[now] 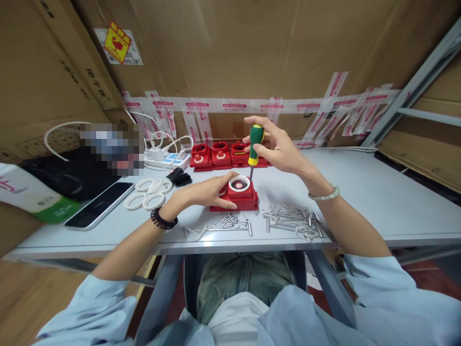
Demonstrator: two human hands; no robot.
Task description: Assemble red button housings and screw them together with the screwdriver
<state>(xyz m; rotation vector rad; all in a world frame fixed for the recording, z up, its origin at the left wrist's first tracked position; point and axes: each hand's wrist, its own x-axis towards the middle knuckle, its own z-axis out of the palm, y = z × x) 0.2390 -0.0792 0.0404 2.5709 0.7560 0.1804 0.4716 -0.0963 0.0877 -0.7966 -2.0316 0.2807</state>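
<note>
A red box-shaped housing with a white ring on its raised round opening lies on the table before me. Wrapped around its left side, my left hand presses it from above with thumb and fingers. My right hand grips a green and yellow screwdriver by the handle. The screwdriver stands nearly upright, its shaft pointing down at the housing's right rear corner; whether the tip sits on a screw cannot be made out. A pile of small screws lies in front of the housing.
Metal rods with cords lie at front right, another T-shaped rod nearer the edge. Several red housings stand behind. Leftward are white rings, black pouches, a phone and a power strip. Cardboard walls the back.
</note>
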